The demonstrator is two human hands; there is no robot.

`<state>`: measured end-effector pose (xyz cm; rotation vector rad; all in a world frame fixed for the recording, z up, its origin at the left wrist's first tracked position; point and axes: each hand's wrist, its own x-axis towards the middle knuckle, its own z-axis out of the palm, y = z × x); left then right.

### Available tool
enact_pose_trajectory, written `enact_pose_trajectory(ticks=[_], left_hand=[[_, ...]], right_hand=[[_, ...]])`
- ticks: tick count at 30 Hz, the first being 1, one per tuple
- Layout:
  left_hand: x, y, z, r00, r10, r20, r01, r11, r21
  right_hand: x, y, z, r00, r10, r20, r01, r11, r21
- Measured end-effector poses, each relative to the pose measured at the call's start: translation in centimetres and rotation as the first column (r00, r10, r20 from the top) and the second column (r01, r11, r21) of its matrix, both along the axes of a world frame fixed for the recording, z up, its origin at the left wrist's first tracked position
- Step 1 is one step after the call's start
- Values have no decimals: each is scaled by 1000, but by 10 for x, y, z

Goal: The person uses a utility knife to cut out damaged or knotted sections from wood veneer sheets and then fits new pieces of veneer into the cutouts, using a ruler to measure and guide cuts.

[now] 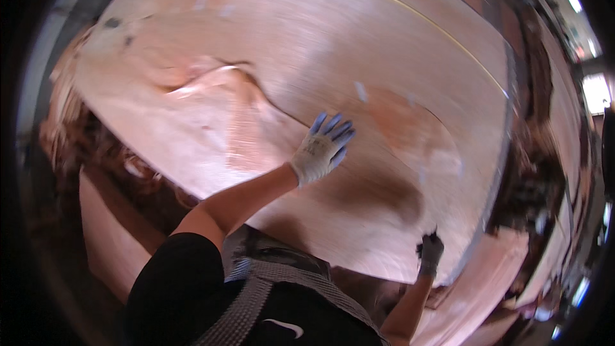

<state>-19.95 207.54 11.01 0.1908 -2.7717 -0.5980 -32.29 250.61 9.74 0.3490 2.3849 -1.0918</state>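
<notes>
A large, pale pinkish-tan sheet of wood veneer [307, 38] fills most of the view, seen from above and bent by the wide lens. The wearer stands at its near edge, in a black shirt [173, 282] crossed by a grey woven strap [243, 307].

The left hand [323, 147] wears a cream glove with blue fingertips. It reaches over the near half of the sheet, palm down, open, its fingers slightly spread and pointing toward the far edge. It has hold of nothing; how firmly it presses cannot be told. Just beside its fingers ends a dark, wavy line, which runs leftward along a raised ripple [227, 80] in the veneer. Whether this is a tear or an overlap is unclear.

The right hand [430, 253], in a dark grey glove, is near the sheet's near right corner. Its fingers look curled, with something dark at their tips, but blur hides whether it grips anything.

A yellow line [410, 8] curves across the sheet's far side. Small pale strips dot the surface, one [360, 91] beyond the left hand's fingertips, near an orange-tinted patch [400, 118]. Reddish-brown scraps [96, 141] crowd beyond the left edge; further pinkish panels [493, 266] lie past the right edge. A bright window [596, 93] glows at far right.
</notes>
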Motion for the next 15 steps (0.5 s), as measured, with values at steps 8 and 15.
enact_pose_trajectory(ticks=[8, 15], left_hand=[[285, -58, -16, 867, 480, 136, -468, 877, -110], [478, -85, -16, 766, 606, 215, -623, 782, 17]], right_hand=[[156, -156, 7, 942, 334, -23, -334, 936, -115], [296, -347, 22, 220, 763, -608, -869, 436, 233]])
